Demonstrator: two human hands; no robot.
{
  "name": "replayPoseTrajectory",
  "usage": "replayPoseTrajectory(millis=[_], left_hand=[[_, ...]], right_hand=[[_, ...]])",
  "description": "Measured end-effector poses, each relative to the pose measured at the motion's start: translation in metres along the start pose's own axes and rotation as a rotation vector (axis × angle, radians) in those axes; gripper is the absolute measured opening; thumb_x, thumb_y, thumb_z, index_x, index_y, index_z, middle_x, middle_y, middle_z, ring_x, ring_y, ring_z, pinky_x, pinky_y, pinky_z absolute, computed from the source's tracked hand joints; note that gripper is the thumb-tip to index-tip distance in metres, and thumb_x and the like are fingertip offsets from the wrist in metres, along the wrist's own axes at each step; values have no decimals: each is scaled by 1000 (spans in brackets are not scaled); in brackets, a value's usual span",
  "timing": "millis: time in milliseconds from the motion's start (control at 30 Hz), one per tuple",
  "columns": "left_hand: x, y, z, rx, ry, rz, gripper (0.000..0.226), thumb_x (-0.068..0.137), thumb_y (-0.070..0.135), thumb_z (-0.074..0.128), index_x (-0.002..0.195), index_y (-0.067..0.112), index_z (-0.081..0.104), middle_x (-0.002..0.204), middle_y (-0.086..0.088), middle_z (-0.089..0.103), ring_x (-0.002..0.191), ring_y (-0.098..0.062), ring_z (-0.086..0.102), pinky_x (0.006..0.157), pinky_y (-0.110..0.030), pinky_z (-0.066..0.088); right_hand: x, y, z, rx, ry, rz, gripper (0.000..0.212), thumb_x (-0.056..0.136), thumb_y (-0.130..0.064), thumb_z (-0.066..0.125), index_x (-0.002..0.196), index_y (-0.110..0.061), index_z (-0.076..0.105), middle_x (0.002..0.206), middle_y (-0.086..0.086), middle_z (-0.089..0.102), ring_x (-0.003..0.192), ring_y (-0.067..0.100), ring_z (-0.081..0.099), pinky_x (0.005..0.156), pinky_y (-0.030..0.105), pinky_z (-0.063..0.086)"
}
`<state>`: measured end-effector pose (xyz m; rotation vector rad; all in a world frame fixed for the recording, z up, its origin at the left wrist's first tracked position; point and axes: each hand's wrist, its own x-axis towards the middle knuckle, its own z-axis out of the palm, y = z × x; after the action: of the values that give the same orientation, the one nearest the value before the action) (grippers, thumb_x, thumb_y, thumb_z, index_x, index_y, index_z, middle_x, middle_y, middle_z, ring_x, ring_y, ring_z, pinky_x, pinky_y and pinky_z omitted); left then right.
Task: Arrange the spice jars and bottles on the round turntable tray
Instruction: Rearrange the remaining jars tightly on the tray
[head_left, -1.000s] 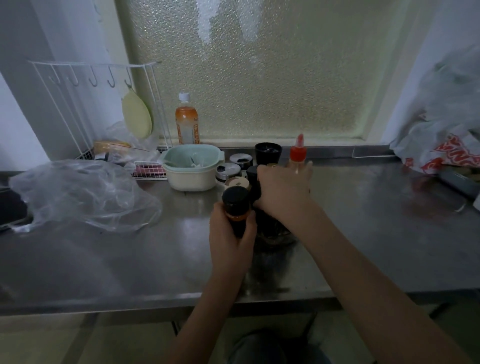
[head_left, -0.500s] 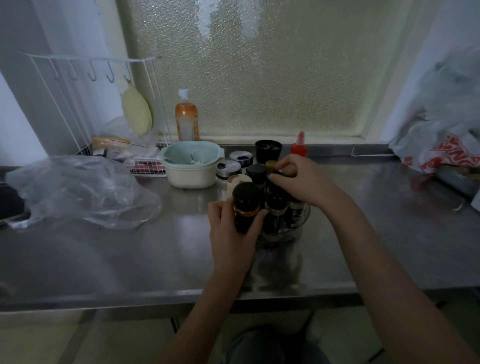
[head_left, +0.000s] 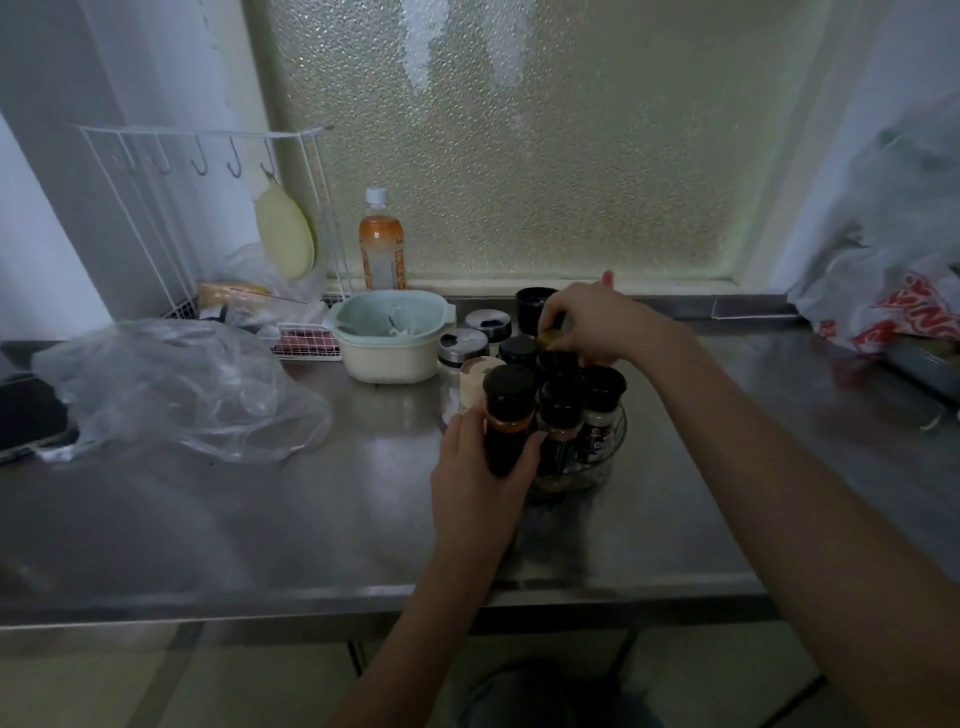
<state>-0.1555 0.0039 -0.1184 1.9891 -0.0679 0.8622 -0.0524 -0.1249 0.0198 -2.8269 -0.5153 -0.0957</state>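
Note:
The round wire-rimmed turntable tray sits mid-counter, packed with several black-capped spice jars. My left hand grips a dark bottle with a black cap and an orange band at the tray's left front edge. My right hand reaches over the tray's back and pinches a yellow-capped jar. A beige-lidded jar stands just left of the tray. A red nozzle tip shows behind my right hand.
Two metal-lidded shakers and a black cup stand behind the tray. A mint-and-cream bowl, an orange drink bottle, a white wire rack and a clear plastic bag lie to the left. Another bag lies at the right.
My right hand moved back from the near jars to the tray's far side and now pinches the yellow-capped jar. My left hand brought the dark bottle against the tray.

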Motion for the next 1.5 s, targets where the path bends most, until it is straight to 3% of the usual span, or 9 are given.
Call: replayPoseTrajectory(millis=[133,300,400,533,733,1033,1167,1300,1500], left_hand=[[2,-2,2,40,0,16,41,75,50,62,104,23,53,97,4,58,79,4,42,60,-12,33],[1,0,2,17,41,34,42,75,50,57,100,17,53,95,7,48,74,4,42,57,-5,35],[-3,7,-4,-229,89,143,27,74,31,61,91,11,55,94,5,45,87,8,47,73,-4,40],[-1,20,-23,-574,-56,60,10,71,28,67,73,32,58,93,-10,55,82,-25,58,68,-38,52],[17,36,-47,-884,-734,-7,15,70,27,64,83,29,72,82,8,73,81,-10,67,74,-20,50],[1,10,-40,-689,-440,-125,24,66,33,70,82,16,67,78,4,72,80,-13,68,71,-23,52],[-8,-2,-36,-428,-468,-46,18,64,36,70,80,41,62,92,5,58,87,-17,61,74,-28,50],[-9,-4,-27,-252,-516,120,15,66,36,68,69,47,59,100,21,46,95,-4,53,78,-9,39],[-7,-9,-22,-227,-499,95,18,65,36,68,64,49,57,103,16,45,95,-8,54,75,-18,41]], right_hand=[[-14,7,-10,162,251,-25,28,78,-33,71,99,-18,61,86,2,60,72,20,58,70,38,51],[-60,14,-37,334,786,-41,29,73,-40,69,90,-20,60,62,-6,51,55,3,46,53,17,39],[-94,7,-42,507,926,-34,29,72,-43,69,87,-20,60,59,3,54,50,20,57,50,31,48],[-121,-5,-35,671,759,-10,27,72,-40,73,81,-17,61,49,4,59,34,16,57,31,23,41],[-111,-31,6,886,482,12,31,74,-35,74,85,-10,61,52,4,63,37,16,60,35,24,45],[-127,-1,65,816,679,148,17,81,-46,63,89,-33,56,76,-8,63,68,0,62,54,10,46],[-129,17,107,619,481,284,37,72,-34,77,90,-20,48,87,-7,55,83,13,55,65,24,43],[-110,14,115,454,492,334,33,68,-44,73,74,-28,44,74,-11,51,71,14,54,56,30,39],[-83,12,114,240,352,389,25,84,-46,59,82,-22,61,81,4,67,81,26,63,61,31,41]])
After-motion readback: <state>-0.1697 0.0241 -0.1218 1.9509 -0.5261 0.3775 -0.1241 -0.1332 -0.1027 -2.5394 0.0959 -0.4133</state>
